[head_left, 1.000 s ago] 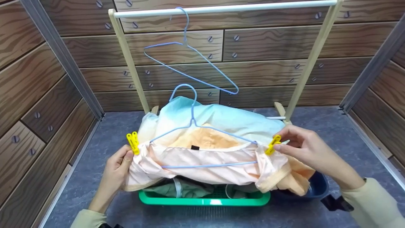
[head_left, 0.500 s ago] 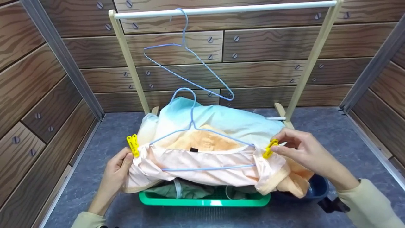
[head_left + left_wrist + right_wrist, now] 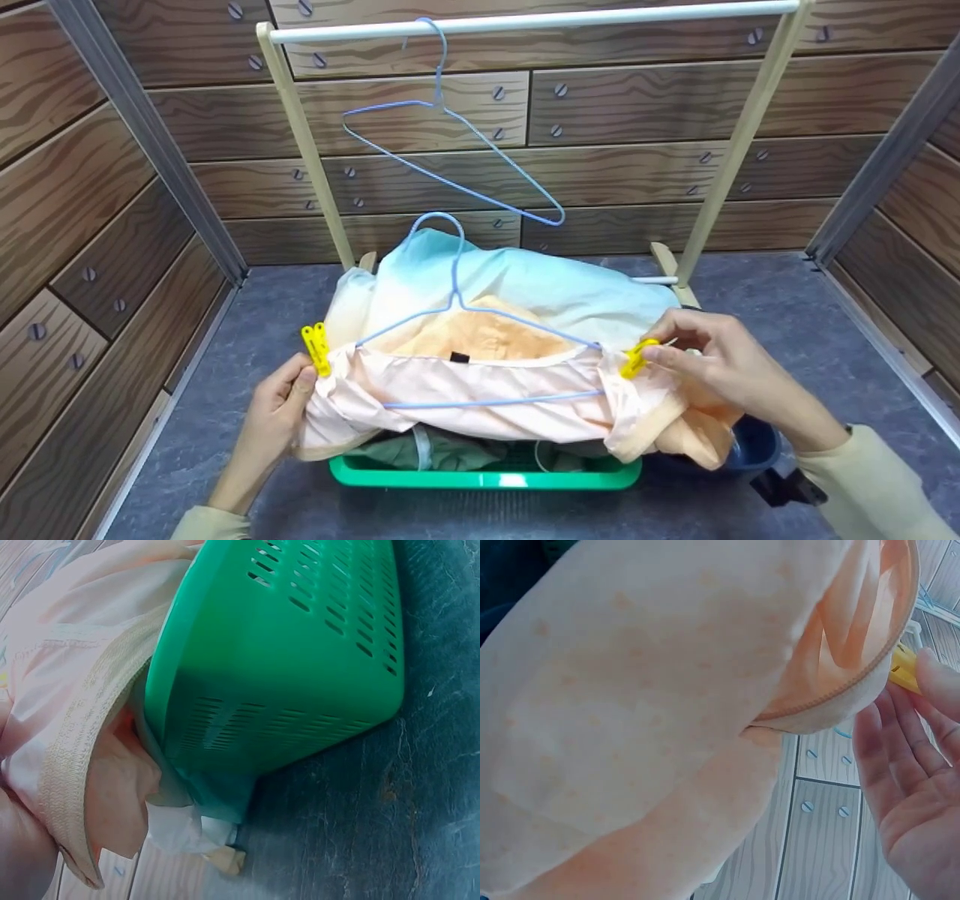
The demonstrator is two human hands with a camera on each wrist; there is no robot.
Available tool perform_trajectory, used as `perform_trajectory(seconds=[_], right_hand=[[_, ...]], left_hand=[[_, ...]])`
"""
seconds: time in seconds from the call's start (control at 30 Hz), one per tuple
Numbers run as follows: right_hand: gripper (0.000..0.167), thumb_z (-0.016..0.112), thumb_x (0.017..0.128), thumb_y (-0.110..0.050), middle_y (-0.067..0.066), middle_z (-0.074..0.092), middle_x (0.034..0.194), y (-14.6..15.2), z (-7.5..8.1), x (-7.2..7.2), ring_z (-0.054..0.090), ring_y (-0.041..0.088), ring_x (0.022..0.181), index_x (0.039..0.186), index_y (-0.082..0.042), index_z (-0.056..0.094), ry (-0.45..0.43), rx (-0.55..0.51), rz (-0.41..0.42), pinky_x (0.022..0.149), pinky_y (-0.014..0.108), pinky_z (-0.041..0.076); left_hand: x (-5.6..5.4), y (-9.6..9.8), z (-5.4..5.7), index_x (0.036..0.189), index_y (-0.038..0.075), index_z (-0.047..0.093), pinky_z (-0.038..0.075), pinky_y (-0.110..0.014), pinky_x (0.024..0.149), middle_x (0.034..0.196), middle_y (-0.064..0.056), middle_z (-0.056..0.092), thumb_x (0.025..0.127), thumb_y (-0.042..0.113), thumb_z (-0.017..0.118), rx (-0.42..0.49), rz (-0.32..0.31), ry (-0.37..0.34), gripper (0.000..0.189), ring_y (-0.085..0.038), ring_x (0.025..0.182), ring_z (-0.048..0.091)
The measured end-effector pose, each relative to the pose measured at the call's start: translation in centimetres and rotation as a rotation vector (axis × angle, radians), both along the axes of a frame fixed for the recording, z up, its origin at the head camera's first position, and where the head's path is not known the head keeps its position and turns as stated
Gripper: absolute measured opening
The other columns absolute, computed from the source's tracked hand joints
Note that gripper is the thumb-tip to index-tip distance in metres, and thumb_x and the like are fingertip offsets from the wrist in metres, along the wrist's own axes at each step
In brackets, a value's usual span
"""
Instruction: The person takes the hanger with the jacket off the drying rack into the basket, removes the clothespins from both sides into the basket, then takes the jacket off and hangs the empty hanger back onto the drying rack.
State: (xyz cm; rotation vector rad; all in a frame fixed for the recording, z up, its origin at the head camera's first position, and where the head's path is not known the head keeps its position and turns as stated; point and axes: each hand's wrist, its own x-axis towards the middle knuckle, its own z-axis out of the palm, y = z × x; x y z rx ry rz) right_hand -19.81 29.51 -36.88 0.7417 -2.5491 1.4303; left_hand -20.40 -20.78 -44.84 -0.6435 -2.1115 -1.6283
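A pale pink, orange and light blue shirt (image 3: 517, 420) lies over a green basket (image 3: 487, 480), with a blue hanger (image 3: 454, 277) set at its neck. The hanger's lower bar shows across the front of the shirt. My left hand (image 3: 274, 401) pinches the shirt's sleeve edge, just below a yellow clothespin (image 3: 316, 349) clipped at that shoulder. At the other shoulder, my right hand (image 3: 716, 364) pinches a second yellow clothespin (image 3: 637, 358) between thumb and fingers. That clothespin (image 3: 904, 669) also shows in the right wrist view, beside the wide sleeve opening.
Behind stands a rack with a white bar (image 3: 600, 16), from which another blue hanger (image 3: 495, 150) hangs. Dark green cloth (image 3: 457, 448) lies in the basket. A dark blue basin (image 3: 757, 442) sits at the right, partly under the shirt. Wood-patterned walls enclose the space.
The hanger in the shirt has sunk slightly. My right hand and its clothespin have shifted a little left and down. The hanger on the bar swings.
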Motion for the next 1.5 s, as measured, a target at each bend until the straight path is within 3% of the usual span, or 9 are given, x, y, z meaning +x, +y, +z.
perform_trajectory(seconds=[0.23,0.37,0.57,0.77,0.9,1.03,1.27,1.37,1.5], right_hand=[[0.008,0.069,0.09,0.0,0.009,0.068,0.087,0.9,0.6,0.0,0.065,0.025,0.069,0.095,-0.007,0.069,0.003,-0.074,-0.034,0.06,0.028,0.053],[0.009,0.068,0.09,0.002,0.011,0.068,0.088,1.2,0.8,0.1,0.065,0.023,0.069,0.095,-0.006,0.069,0.026,-0.087,-0.071,0.06,0.028,0.053],[0.009,0.069,0.089,0.004,0.013,0.068,0.091,2.0,1.1,0.0,0.066,0.02,0.071,0.095,-0.003,0.069,0.072,-0.09,-0.165,0.064,0.026,0.054],[0.01,0.07,0.088,0.003,0.006,0.07,0.092,4.3,0.6,0.1,0.066,0.015,0.072,0.097,-0.001,0.069,0.139,-0.036,-0.299,0.062,0.021,0.053],[0.009,0.071,0.09,-0.003,-0.002,0.069,0.09,6.3,-0.1,0.1,0.064,0.012,0.07,0.098,-0.004,0.068,0.15,0.042,-0.375,0.056,0.02,0.049],[0.013,0.072,0.092,-0.015,0.001,0.068,0.091,8.3,-1.4,-0.4,0.063,0.01,0.07,0.101,-0.009,0.067,0.134,0.158,-0.436,0.053,0.021,0.048],[0.029,0.069,0.094,-0.024,0.013,0.07,0.101,11.0,-4.9,-1.7,0.061,0.002,0.074,0.119,-0.008,0.065,0.107,0.339,-0.442,0.061,0.019,0.049],[0.028,0.069,0.094,-0.023,0.013,0.07,0.101,11.4,-6.0,-1.9,0.065,0.011,0.076,0.118,-0.009,0.066,0.098,0.367,-0.445,0.061,0.022,0.05],[0.034,0.068,0.095,-0.024,0.019,0.067,0.108,11.7,-6.8,-2.0,0.067,0.035,0.085,0.123,-0.006,0.063,0.052,0.395,-0.445,0.066,0.037,0.055]], left_hand=[[-0.1,-0.1,-0.2,0.091,-0.002,0.059,0.032,-0.03,0.046,0.065,-0.005,0.04,0.1,-0.009,0.043,-0.009,-0.003,0.002,0.02,-0.011,0.055,0.039],[-0.1,-0.1,-0.3,0.092,-0.003,0.06,0.033,-0.029,0.048,0.066,-0.006,0.042,0.1,-0.01,0.043,-0.01,-0.001,0.001,0.02,-0.011,0.058,0.041],[0.1,-0.1,-0.3,0.093,-0.004,0.061,0.036,-0.029,0.051,0.069,-0.008,0.047,0.101,-0.008,0.044,-0.014,0.016,-0.025,0.019,-0.011,0.061,0.044],[0.2,-0.3,-0.5,0.093,-0.003,0.06,0.035,-0.029,0.049,0.067,-0.007,0.044,0.101,-0.007,0.043,-0.011,0.012,-0.032,0.019,-0.011,0.059,0.043],[0.2,-0.4,-0.5,0.092,-0.002,0.061,0.035,-0.029,0.048,0.067,-0.005,0.045,0.1,-0.009,0.044,-0.011,0.027,-0.021,0.02,-0.011,0.058,0.043],[0.3,-0.5,-0.6,0.092,-0.001,0.061,0.035,-0.03,0.048,0.068,-0.005,0.047,0.1,-0.008,0.044,-0.01,0.036,-0.021,0.02,-0.011,0.059,0.044],[0.3,-0.6,-0.6,0.094,-0.003,0.061,0.037,-0.029,0.05,0.071,-0.007,0.049,0.101,-0.009,0.043,-0.008,0.013,-0.016,0.02,-0.01,0.062,0.045],[0.2,-0.6,-0.7,0.093,-0.003,0.061,0.036,-0.029,0.05,0.07,-0.007,0.047,0.101,-0.009,0.043,-0.007,0.008,-0.012,0.02,-0.011,0.061,0.045],[0.2,-0.5,-0.8,0.093,-0.002,0.061,0.035,-0.03,0.05,0.068,-0.005,0.045,0.101,-0.008,0.043,-0.009,0.013,-0.007,0.02,-0.012,0.059,0.043]])
